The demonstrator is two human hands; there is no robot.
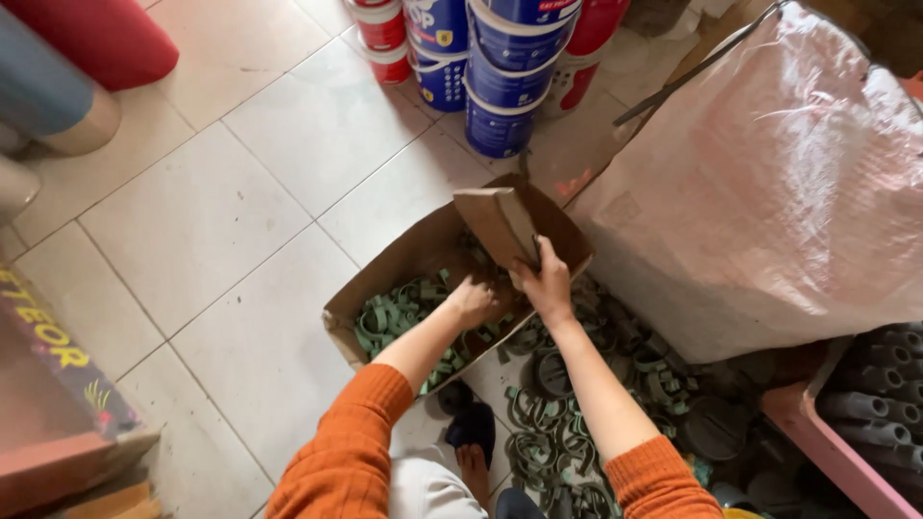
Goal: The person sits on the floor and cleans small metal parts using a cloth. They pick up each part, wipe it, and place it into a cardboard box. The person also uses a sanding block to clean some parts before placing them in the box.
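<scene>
Pale tiled floor [221, 221], cardboard box [394, 264] of green pipe clips [389, 317] by white woven sack [769, 192]; left hand [471, 300] clenched down among clips in box, right hand [546, 284] gripping raised box flap [498, 226].

floor left: bare tiled floor [221, 221] runs wide left and far of the cardboard box [385, 279], easy passage.
box mouth: left hand [471, 300] sits down in the green clips [394, 315]; free room only at the near-left end.
box flap: right hand [546, 284] grips the raised flap [500, 223], which blocks the far-right way in.
right: big white woven sack [769, 192] walls off the right, just beside the box.
far: stacked paint buckets [505, 77] close the far side.
near right: loose clips [553, 432] litter the floor; pink crate [836, 452] blocks the near-right corner.
near left: coloured carton [58, 404] blocks the corner.
</scene>
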